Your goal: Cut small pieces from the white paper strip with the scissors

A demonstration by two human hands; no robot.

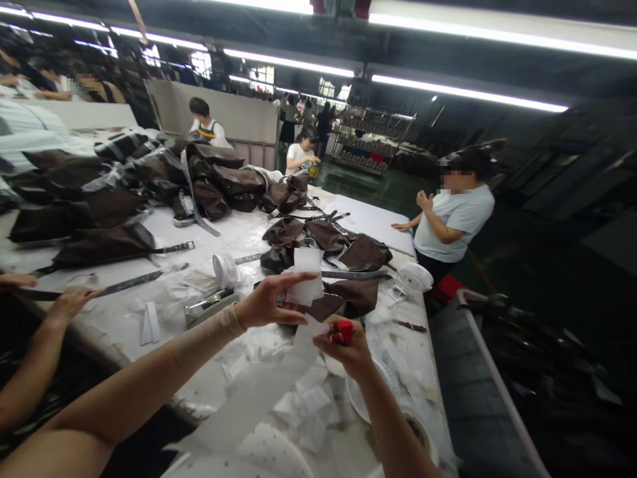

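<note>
My left hand [276, 300] pinches a small stack of white, translucent sheet pieces [307, 282] between fingers and thumb. My right hand [346, 345] is closed around red-handled scissors [342, 331]; their blades are mostly hidden. A long white translucent strip [259, 392] runs from between my two hands down toward the lower left, its top end close to my left thumb and right fingers. Loose cut white pieces [308, 408] lie on the table below my hands. Dark brown bags [365, 252] with straps lie just beyond them.
A large pile of brown bags [99, 186] covers the table's far left. Small white fans [414, 277] and a tape dispenser [209, 305] stand nearby. A co-worker's hands [70, 305] hold a strap at left. Another person [455, 212] stands right, behind a grey bin [478, 385].
</note>
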